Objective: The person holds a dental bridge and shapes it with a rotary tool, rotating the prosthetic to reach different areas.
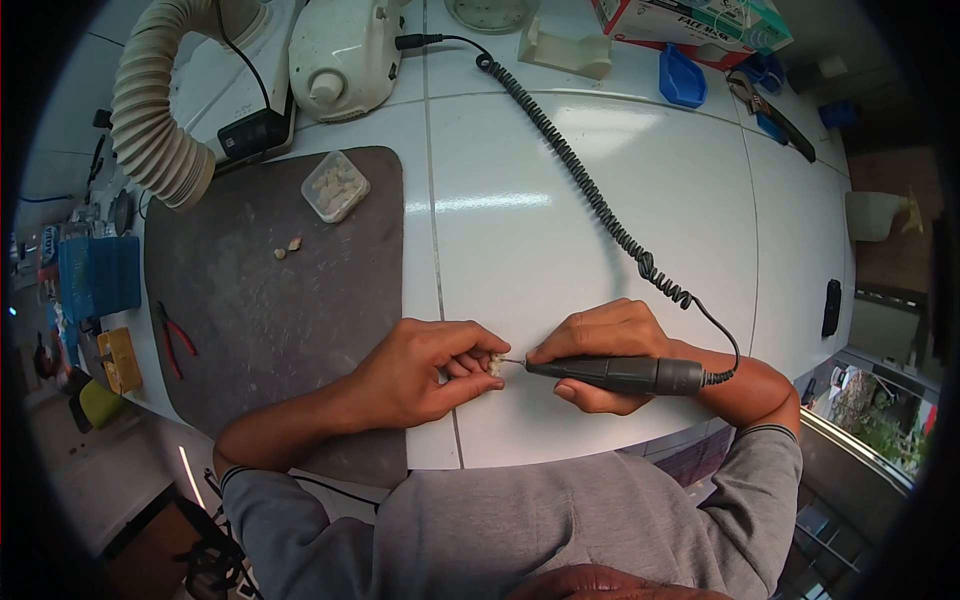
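My left hand (432, 368) pinches a small, pale, lumpy piece (495, 366) between thumb and fingers, close to the front of the table. It resembles a dental piece, but its exact kind is too small to tell. My right hand (606, 350) grips a black rotary handpiece (620, 375) like a pen, pointing left. The handpiece's thin metal bit (512, 361) reaches the pale piece or ends right beside it. A coiled black cord (590, 180) runs from the handpiece's rear to a white control box (345, 60) at the back.
On the grey mat (270, 320) lie a clear tub (336, 187) of pale pieces, two loose bits (287, 248) and red-handled pliers (175, 340). A ribbed hose (150, 100) arches at back left. A face mask box (690, 30) and blue tray (682, 76) stand at back right.
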The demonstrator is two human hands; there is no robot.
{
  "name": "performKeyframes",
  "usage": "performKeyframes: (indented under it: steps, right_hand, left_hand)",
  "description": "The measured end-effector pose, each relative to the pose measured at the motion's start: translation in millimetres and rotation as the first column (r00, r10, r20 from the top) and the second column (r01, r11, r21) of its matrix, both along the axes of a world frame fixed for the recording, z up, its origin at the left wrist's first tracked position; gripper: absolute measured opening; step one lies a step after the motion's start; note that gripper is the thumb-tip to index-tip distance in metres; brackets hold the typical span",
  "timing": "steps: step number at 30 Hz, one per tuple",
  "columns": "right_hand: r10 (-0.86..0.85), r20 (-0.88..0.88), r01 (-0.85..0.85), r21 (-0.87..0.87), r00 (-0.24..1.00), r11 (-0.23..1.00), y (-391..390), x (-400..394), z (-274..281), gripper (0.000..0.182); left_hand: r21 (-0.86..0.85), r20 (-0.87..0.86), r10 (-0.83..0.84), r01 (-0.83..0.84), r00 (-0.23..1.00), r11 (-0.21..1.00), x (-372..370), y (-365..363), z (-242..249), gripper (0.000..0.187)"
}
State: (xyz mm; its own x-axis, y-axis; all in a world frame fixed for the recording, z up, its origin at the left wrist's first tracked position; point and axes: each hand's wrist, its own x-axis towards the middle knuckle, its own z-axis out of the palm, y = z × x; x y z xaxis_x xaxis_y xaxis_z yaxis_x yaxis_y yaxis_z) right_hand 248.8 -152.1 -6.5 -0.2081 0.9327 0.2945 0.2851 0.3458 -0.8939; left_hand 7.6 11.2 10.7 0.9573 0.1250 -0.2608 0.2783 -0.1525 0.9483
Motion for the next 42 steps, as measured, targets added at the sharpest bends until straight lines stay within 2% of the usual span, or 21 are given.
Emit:
performKeyframes:
  steps: [18,24,30,42]
  right_hand:
    - [0.002,0.001,-0.002,0.019,1.0,1.0,0.4,-0.2,0.2,0.029]
    - [0.033,-0.005,-0.033,-0.032,0.999,0.999,-1.0,1.6,1.7,0.026]
    - [-0.006,-0.015,0.007,0.027,1.0,1.0,-0.4,2.0,-2.4,0.03]
    - [-0.026,0.004,0.026,0.003,1.0,1.0,-1.0,0.5,-1.4,0.03]
  left_hand:
    - [-0.001,-0.002,-0.007,0.007,1.0,1.0,0.4,-0.1,0.4,0.032]
    - [-0.004,-0.004,0.007,-0.007,1.0,1.0,0.5,-1.0,0.7,0.032]
    - [-0.016,-0.036,0.017,-0.018,0.999,1.0,1.7,-0.7,1.8,0.032]
    - [-0.005,-0.017,0.024,-0.024,1.0,1.0,-0.6,-1.7,-1.9,0.034]
